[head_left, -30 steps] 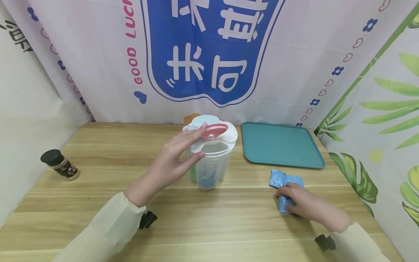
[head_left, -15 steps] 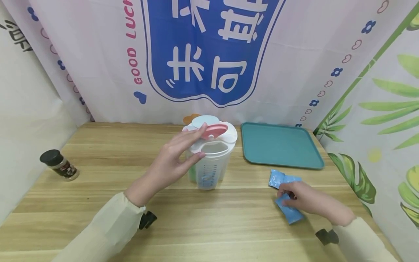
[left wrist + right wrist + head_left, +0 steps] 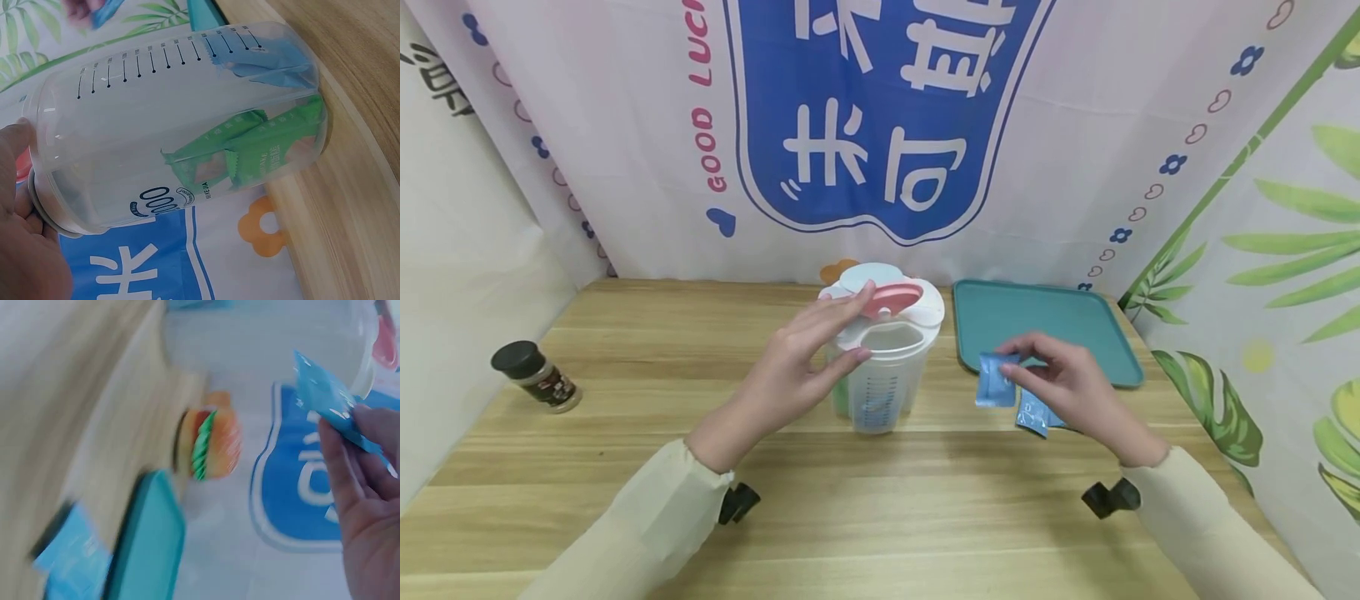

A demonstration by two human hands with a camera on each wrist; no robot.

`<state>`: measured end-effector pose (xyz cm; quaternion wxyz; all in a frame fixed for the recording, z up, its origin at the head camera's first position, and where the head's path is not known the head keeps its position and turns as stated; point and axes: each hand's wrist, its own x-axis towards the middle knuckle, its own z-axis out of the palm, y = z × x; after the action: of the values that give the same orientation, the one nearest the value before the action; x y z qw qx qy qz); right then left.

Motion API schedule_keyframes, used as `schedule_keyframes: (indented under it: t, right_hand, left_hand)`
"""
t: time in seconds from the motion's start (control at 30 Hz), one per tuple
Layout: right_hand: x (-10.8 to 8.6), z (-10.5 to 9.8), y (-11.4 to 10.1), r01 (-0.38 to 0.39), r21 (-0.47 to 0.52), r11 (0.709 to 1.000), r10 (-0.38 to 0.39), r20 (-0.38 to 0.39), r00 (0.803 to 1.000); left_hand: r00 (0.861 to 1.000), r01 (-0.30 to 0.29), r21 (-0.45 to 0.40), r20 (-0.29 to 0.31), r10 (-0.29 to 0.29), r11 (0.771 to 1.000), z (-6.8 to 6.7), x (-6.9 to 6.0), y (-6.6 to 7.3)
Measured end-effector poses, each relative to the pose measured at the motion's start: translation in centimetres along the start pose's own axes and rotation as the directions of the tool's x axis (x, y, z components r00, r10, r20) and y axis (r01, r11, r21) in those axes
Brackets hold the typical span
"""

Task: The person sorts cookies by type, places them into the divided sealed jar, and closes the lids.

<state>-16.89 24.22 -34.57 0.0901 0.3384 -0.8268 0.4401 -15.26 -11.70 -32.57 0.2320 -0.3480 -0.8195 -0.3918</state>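
Observation:
A clear lidded container (image 3: 880,396) stands upright on the wooden table, one compartment uncovered beneath a raised pink flap (image 3: 892,300). My left hand (image 3: 782,371) rests on its lid, fingers extended, thumb at the front rim. Through the container wall (image 3: 137,144) in the left wrist view show green packets (image 3: 262,150) and blue packaging (image 3: 275,62) at the bottom. My right hand (image 3: 1071,379) pinches a blue packet (image 3: 994,385) between thumb and fingers, above the table to the container's right. Other blue packets (image 3: 1033,413) lie below that hand, partly hidden.
A teal tray (image 3: 1037,317) lies at the back right, behind the loose packets. Far left stands a black-capped jar (image 3: 550,387). In the right wrist view a burger-like item (image 3: 209,444) sits near the container. A printed curtain (image 3: 647,167) hangs behind the table.
My right hand has picked up a blue packet and moved up and left with it, toward the container. My left hand and the container have stayed in place.

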Motion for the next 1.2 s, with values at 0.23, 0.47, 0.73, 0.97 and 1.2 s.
schedule_keyframes:
  t: [0.23, 0.47, 0.73, 0.97, 1.2]
  right_hand:
    - [3.9, 0.0, -3.4, 0.158, 0.06, 0.986, -0.146, -0.165, 0.975]
    - [6.1, 0.1, -5.7, 0.221, 0.024, 0.975, -0.208, -0.26, 0.943]
    - [8.0, 1.9, -7.2, 0.292, 0.064, 0.954, -0.268, -0.247, 0.931]
    - [8.4, 3.8, -7.6, 0.321, -0.001, 0.947, -0.317, -0.171, 0.933]
    - [8.2, 5.1, -7.2, 0.295, -0.059, 0.954, -0.297, -0.041, 0.954]
  left_hand:
    - [1.0, -0.018, -0.004, -0.01, 0.018, 1.0, 0.0, 0.0, -0.1]
    - [0.999, -0.032, -0.008, -0.016, 0.032, 0.999, 0.2, 0.0, -0.2]
    - [1.0, -0.015, -0.014, -0.007, 0.015, 1.0, 0.1, 0.0, -0.1]
    - [1.0, -0.005, -0.013, 0.0, 0.005, 1.0, 0.0, 0.0, -0.1]
    - [1.0, 0.003, 0.002, 0.009, -0.003, 1.0, 0.0, 0.0, -0.1]
